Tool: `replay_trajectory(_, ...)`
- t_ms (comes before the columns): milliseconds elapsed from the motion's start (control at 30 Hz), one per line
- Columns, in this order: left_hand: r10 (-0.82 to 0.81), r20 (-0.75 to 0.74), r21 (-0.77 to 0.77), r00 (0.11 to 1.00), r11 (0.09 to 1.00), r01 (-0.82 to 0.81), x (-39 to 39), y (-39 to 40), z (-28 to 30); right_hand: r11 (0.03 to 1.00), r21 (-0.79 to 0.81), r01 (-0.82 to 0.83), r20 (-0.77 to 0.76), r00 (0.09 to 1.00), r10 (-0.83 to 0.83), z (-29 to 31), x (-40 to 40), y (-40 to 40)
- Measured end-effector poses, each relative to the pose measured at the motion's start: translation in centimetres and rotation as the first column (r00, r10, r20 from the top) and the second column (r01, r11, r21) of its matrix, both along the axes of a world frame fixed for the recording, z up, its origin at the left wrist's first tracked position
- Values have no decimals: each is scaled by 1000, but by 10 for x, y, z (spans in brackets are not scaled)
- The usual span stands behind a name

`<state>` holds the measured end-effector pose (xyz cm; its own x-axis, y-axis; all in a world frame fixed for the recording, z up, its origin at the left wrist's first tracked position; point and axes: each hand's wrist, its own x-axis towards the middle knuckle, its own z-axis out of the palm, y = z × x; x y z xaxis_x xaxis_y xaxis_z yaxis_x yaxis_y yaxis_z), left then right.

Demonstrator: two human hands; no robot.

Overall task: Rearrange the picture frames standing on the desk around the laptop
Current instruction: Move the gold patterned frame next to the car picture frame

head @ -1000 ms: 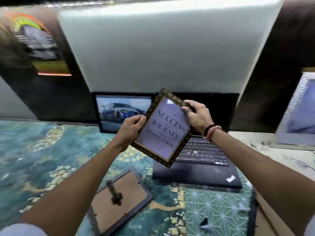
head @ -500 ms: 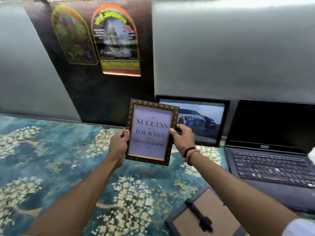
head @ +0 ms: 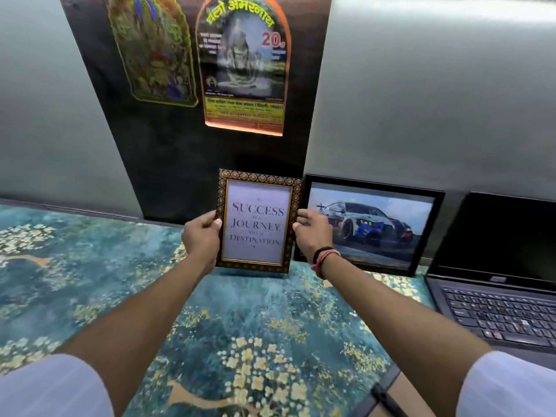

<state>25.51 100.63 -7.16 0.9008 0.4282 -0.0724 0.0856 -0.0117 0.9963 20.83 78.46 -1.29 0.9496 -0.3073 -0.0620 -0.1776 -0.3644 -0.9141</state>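
**me:** Floral counter [head: 90, 266], mid-picture: both hands, left [head: 201, 239] and right [head: 314, 233], fingers clamped on the quote frame [head: 257, 221] beside the car frame [head: 373, 224].

**reply:** Risk?

**me:** Probably tips backward if its stand isn't out.

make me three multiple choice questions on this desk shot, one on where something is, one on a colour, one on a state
1. Where is the quote frame relative to the car picture?
A. left of it
B. right of it
C. flat on the laptop

2. What colour is the car picture's border?
A. white
B. black
C. red

3. How is the quote frame held?
A. left hand only
B. lying untouched
C. both hands, one on each side edge

Answers:
1. A: it sits left of the car picture, which is left of the laptop.
2. B: its border is plain black.
3. C: left hand and right hand grip opposite edges.
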Motion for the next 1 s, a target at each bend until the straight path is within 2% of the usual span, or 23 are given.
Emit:
replay_trajectory(133, 11, -9, 51, 1000, 999, -10, 7, -4, 4, 992, 123, -39, -33, 999, 43, -2, 8, 8)
replay_trajectory(467, -89, 14, 79, 996, 993, 87, 18, -6, 3, 983, 182, -24, -22, 999, 29, -15, 10, 22)
replay_trajectory(600, -176, -6, 127, 984, 976, 175, 27, -4, -1, 981, 196, 6, 1, 1000, -7, -19, 9, 26)
replay_trajectory(833, -357, -129, 165, 925, 912, 375, 29, 5, -2, 973, 231, -6, 11, 1000, 4, -20, 5, 26)
replay_trajectory(900, -359, -161, 129, 919, 916, 380, 26, 4, -5, 971, 239, -21, 11, 1000, 19, -19, 1, 25)
replay_trajectory(1000, -287, -142, 79, 947, 951, 300, 1, -12, 9, 967, 252, -26, 14, 1000, 23, -15, -6, 20)
